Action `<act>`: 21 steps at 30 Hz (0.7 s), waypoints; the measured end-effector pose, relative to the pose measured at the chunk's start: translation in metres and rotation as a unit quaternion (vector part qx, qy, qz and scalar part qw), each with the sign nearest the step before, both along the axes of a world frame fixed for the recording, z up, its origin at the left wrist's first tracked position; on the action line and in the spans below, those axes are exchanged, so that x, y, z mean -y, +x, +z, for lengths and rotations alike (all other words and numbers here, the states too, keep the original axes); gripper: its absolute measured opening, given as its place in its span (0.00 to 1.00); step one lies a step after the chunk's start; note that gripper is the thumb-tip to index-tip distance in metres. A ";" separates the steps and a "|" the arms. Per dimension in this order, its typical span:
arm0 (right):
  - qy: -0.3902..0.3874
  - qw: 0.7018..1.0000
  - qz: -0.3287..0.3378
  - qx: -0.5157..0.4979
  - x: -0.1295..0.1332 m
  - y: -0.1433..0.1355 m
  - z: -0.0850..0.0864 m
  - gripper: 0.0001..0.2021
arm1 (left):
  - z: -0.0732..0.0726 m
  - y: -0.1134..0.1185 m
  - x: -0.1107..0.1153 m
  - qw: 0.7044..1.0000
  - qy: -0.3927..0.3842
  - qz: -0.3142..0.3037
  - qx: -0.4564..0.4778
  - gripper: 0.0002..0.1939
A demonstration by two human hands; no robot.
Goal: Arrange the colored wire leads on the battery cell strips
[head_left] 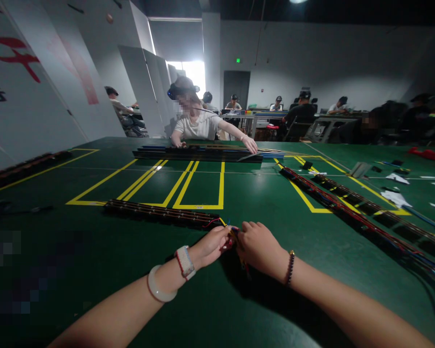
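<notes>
Both hands meet at the right end of a long black strip (163, 213) that carries thin copper-coloured lines and lies on the green table. From that end come thin coloured wires (223, 221), yellow and red among them. My left hand (212, 245) is closed around the wires, its thumb and fingers pinched together. Right beside it, my right hand (259, 249) has its fingers curled in on the same bundle. Some wire ends hang down between the hands. The fingertips hide exactly how the wires are held.
Across the green table (261, 193), a person (199, 121) handles long dark rails (203, 153). To the right lie a strip with red wires (333, 205), another black strip (362, 200) and white scraps (395, 197). Yellow tape marks the surface. A dark strip (25, 169) lies at far left.
</notes>
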State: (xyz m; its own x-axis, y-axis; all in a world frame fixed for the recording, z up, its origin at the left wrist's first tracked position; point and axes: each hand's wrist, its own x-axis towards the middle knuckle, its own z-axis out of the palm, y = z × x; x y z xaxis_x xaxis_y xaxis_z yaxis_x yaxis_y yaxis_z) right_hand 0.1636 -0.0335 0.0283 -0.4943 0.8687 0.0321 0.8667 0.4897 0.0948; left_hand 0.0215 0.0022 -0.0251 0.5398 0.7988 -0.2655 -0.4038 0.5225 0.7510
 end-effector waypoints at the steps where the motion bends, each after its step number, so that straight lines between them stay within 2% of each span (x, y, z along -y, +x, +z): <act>1: 0.005 1.000 -0.001 0.003 0.001 -0.001 -0.001 0.11 | 0.000 0.000 0.000 1.000 0.000 -0.003 0.004 0.05; 7: -0.028 0.999 -0.008 -0.012 -0.001 -0.001 -0.003 0.08 | 0.001 0.001 0.000 1.000 0.007 -0.008 -0.006 0.06; 13: -0.107 0.989 -0.010 -0.099 -0.010 0.005 0.002 0.09 | 0.003 0.000 0.002 1.000 0.004 -0.014 -0.025 0.09; 21: -0.293 0.920 -0.024 -0.258 -0.025 0.018 0.003 0.16 | 0.004 0.001 0.003 1.000 -0.007 -0.020 -0.019 0.09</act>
State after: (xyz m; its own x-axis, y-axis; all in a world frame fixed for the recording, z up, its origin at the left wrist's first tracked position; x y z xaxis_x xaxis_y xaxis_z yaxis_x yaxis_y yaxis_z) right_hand 0.1817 -0.0083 0.0316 -0.5057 0.8318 -0.2288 0.7437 0.2859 -0.6042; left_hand 0.0226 -0.0007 -0.0212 0.5600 0.7735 -0.2967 -0.3545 0.5474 0.7581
